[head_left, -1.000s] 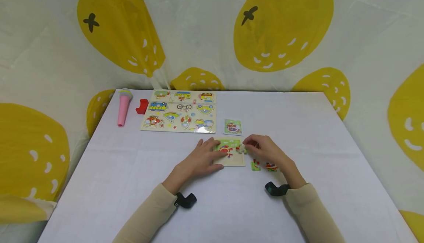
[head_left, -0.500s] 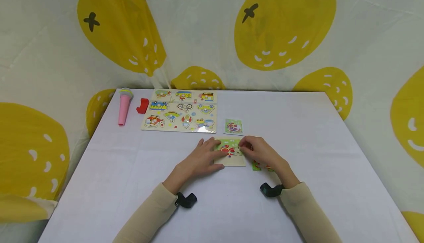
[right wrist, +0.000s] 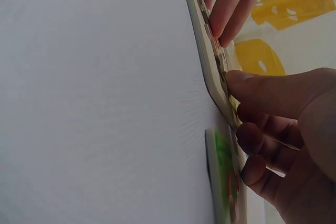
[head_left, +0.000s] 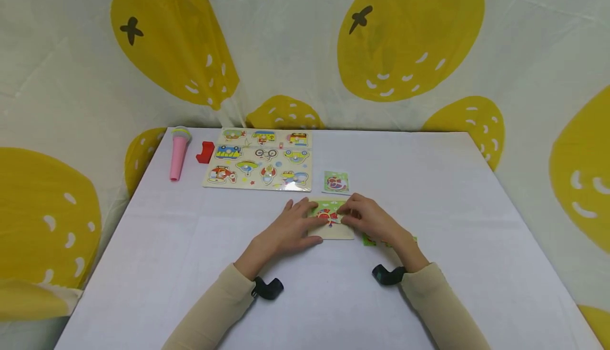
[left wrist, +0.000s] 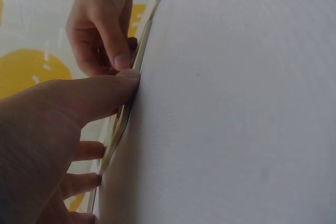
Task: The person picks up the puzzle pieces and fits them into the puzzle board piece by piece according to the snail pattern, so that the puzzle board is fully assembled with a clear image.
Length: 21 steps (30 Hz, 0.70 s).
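A small wooden jigsaw board (head_left: 340, 233) lies on the white table, its upper part filled with green and red pieces and its lower part bare wood. My left hand (head_left: 285, 232) rests on the board's left side with fingers spread, the thumb at its near edge. At the right side, my right hand (head_left: 374, 220) holds a puzzle piece between thumb and fingers against the board; the fingers mostly hide it. In the right wrist view, the thumb (right wrist: 252, 85) touches pieces on the board. Several loose puzzle pieces (head_left: 369, 240) lie right of the board, partly under my right hand.
Behind the board lies a small green picture card (head_left: 335, 182). A larger vehicle peg puzzle (head_left: 257, 172) is at the back left, beside a red block (head_left: 205, 152) and a pink toy microphone (head_left: 178, 154). A fruit-printed curtain (head_left: 286, 48) hangs behind the table.
My right hand has moved left with the puzzle piece, from beside the board onto its right part. My left hand has stayed in place on the board.
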Each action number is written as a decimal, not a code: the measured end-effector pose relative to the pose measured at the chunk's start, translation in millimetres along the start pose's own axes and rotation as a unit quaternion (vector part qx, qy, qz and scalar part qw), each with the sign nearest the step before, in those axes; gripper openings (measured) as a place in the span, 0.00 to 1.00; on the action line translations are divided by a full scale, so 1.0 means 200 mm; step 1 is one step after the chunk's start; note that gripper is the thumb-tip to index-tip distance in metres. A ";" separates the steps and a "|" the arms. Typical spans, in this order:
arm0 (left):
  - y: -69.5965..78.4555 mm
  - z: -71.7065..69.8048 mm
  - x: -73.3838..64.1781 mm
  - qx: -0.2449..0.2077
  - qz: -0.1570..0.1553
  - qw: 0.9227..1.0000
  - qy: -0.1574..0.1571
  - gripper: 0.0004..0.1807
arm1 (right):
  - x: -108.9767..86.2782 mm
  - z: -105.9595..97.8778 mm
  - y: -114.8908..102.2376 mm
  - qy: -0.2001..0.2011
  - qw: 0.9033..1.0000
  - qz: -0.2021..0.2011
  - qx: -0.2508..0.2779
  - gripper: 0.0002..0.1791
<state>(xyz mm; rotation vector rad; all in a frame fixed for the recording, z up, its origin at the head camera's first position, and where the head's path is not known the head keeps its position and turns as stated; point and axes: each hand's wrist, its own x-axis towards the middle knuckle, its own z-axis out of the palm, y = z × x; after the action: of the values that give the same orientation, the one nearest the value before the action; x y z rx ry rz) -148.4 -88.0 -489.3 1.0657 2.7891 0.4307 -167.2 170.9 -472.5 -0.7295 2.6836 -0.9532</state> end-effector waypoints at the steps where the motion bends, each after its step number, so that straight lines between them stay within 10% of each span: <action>1: 0.00 0.00 0.00 0.001 0.000 1.000 -0.001 0.27 | 0.00 0.00 0.00 -0.002 1.000 0.002 -0.001 0.11; 21: -0.05 -0.04 -0.01 -0.014 0.000 1.000 -0.004 0.30 | 0.01 0.01 -0.02 -0.006 1.000 -0.003 -0.008 0.13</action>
<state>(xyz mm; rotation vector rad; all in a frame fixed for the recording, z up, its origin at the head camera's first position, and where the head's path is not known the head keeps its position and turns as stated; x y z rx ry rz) -155.0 -96.9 -485.0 1.0591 2.7687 0.4628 -166.0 166.7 -472.9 -0.7454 2.6836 -0.9284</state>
